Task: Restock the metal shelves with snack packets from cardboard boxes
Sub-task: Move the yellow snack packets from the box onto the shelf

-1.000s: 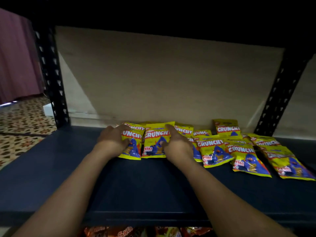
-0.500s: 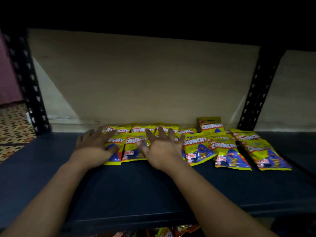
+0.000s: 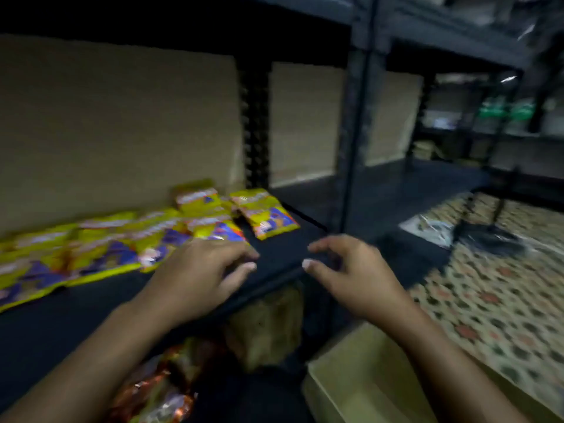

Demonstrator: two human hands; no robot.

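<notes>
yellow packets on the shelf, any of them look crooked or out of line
Mostly they lie in a row along the shelf, overlapping. The rightmost yellow packet lies turned at an angle, apart from the row, and another packet sits behind it by the back panel. Blur hides finer detail. Neither hand holds anything.

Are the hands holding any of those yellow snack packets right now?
No. The left hand and right hand both hang empty with loosely curled fingers over the shelf's front edge; the yellow packets lie flat behind them.

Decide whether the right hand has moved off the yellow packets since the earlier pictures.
Yes. The right hand has moved rightward off the yellow snack packets, past the shelf's front edge, holding nothing.
</notes>
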